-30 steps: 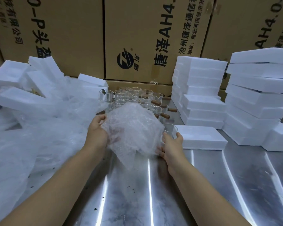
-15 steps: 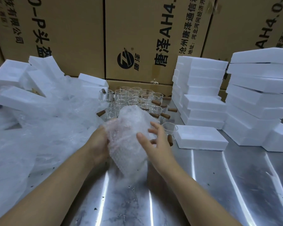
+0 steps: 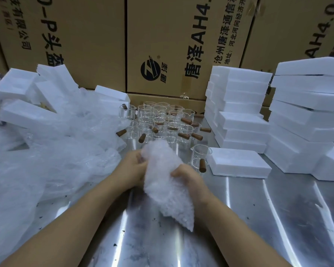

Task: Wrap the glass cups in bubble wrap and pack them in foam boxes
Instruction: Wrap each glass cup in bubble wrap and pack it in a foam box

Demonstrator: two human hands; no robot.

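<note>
Bubble-wrap bundle (image 3: 163, 170) above steel table (image 3: 239, 218), contents hidden | left hand (image 3: 132, 166), right hand (image 3: 189, 176) both clutching it | wrapping mid-way; many handled glass cups (image 3: 162, 120) bare behind; foam boxes (image 3: 241, 120) stacked right, fill unknown

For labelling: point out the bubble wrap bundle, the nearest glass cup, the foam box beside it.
bubble wrap bundle (image 3: 160, 183): head view, its middle
nearest glass cup (image 3: 200, 156): head view, clear side wall
foam box (image 3: 239, 161): head view, top face
</note>
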